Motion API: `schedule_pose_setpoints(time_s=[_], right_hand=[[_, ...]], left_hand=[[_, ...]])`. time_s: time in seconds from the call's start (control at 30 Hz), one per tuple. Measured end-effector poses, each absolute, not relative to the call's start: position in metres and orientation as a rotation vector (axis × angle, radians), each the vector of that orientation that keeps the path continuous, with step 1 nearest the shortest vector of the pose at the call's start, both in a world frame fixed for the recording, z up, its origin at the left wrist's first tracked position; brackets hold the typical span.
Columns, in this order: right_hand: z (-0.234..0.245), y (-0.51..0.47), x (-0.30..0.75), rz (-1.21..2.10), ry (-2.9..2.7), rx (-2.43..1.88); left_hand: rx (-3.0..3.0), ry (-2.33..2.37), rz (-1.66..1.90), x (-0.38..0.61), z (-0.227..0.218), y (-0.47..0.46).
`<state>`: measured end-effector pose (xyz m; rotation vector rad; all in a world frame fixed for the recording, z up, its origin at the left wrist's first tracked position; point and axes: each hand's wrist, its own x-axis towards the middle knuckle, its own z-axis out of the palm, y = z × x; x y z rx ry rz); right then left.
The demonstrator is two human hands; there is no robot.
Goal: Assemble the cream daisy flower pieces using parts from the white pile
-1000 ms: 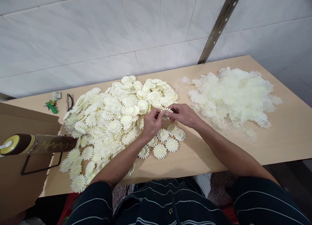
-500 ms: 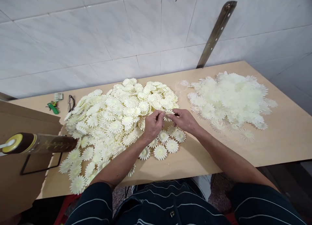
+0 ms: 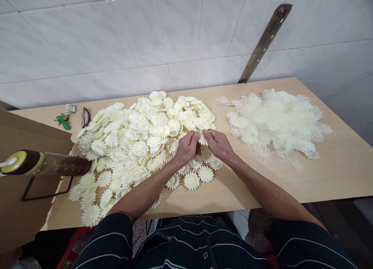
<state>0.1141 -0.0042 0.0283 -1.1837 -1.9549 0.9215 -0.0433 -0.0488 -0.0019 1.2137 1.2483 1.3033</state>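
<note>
My left hand (image 3: 188,146) and my right hand (image 3: 218,145) are close together over the near right edge of a heap of pale cream artificial daisy flower heads (image 3: 140,133). Both are closed, thumbs and fingers pinched on a flower head (image 3: 203,140) that shows only partly between them. My fingers hide most of it. Just below the hands, several separate flower heads (image 3: 191,181) lie face up on the table. To the right lies a second pile of paler, thinner, translucent petal pieces (image 3: 276,121).
The wooden table (image 3: 247,195) meets a tiled wall (image 3: 140,36). At left are a cardboard box (image 3: 26,144), a brown bottle with a yellow lid (image 3: 58,164), eyeglasses (image 3: 85,117) and a small green tool (image 3: 63,122). A slotted metal bar (image 3: 265,44) leans on the wall.
My fingers have drawn in tighter over the flower head, thumbs now raised side by side, so less of it shows. The view has shifted slightly.
</note>
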Motion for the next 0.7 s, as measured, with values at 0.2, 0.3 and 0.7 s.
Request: schedule_pose_setpoints(time_s=[0.2, 0.3, 0.7], right_hand=[[0.027, -0.004, 0.118, 1.014, -1.884, -1.180], [0.027, -0.005, 0.119, 1.090, -1.832, -1.215], [0.013, 0.006, 0.133, 0.410, -1.954, -0.854]], left_hand=[[1.149, 1.084, 1.246, -0.047, 0.000, -0.046], [1.121, 1.050, 1.278, -0.048, -0.004, -0.042], [1.045, 1.223, 1.340, -0.048, -0.003, -0.042]])
